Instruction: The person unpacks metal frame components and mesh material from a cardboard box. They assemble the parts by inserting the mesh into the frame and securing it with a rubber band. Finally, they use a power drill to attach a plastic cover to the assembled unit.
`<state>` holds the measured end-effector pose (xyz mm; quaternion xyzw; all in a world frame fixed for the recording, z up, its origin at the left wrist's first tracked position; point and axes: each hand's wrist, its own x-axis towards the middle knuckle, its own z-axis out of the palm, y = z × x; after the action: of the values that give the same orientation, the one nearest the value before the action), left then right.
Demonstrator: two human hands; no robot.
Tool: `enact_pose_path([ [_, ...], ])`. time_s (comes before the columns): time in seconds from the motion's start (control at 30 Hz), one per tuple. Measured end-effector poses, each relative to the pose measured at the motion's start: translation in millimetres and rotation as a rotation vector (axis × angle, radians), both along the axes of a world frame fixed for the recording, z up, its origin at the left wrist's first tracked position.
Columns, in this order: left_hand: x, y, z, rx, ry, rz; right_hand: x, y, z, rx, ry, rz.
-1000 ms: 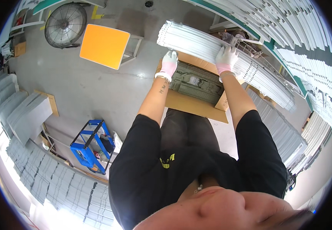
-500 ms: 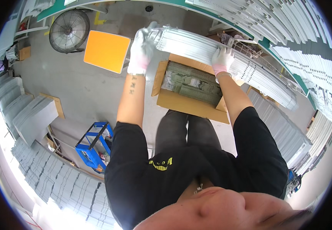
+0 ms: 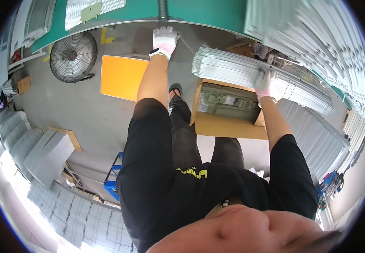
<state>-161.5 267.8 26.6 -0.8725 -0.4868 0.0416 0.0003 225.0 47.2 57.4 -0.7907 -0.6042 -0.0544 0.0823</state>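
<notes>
Both my hands wear white gloves with pink cuffs. My left hand [image 3: 165, 41] is stretched far forward, near the edge of the green-topped table [image 3: 207, 14]. Its fingers are curled, and whatever they may hold is hidden. My right hand [image 3: 267, 82] lies over a bundle of long silvery metal strips [image 3: 229, 63], its fingers bent across the top. Under the bundle stands an opened cardboard box [image 3: 229, 126]. Inside it are rows of greenish-grey flat parts [image 3: 226, 101].
A round black floor fan [image 3: 73, 57] and an orange panel [image 3: 123, 78] stand at the left. Stacked pale strips [image 3: 317, 38] crowd the table at the right. More grey panels [image 3: 317, 135] lean beside the box. A blue frame [image 3: 113, 185] shows past my left arm.
My left hand has come away from the left end of the strip bundle and reached toward the table. My right hand stays on the strips. The view has shifted, showing more of the table.
</notes>
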Motion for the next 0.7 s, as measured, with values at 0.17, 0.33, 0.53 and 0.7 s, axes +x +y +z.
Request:
enact_pose_path([
  [0.17, -39.7, -72.7, -44.4, -0.450, 0.368, -0.012, 5.6, -6.8, -7.1, 0.012, -0.017, -0.001],
  [0.33, -78.9, -243.8, -4.0, -1.578, -0.086, -0.413, -5.2, -4.5, 7.4, -0.105, -0.076, -0.066],
  [0.53, -4.4, -237.4, 157.2, -1.564, -0.976, -0.820, -1.1, -3.9, -1.9, -0.014, -0.049, -0.010],
  [0.7, 34.6, -132.0, 172.9, -0.508, -0.999, -1.078, -24.4, 10.2, 27.1, -0.173, -0.043, -0.139],
])
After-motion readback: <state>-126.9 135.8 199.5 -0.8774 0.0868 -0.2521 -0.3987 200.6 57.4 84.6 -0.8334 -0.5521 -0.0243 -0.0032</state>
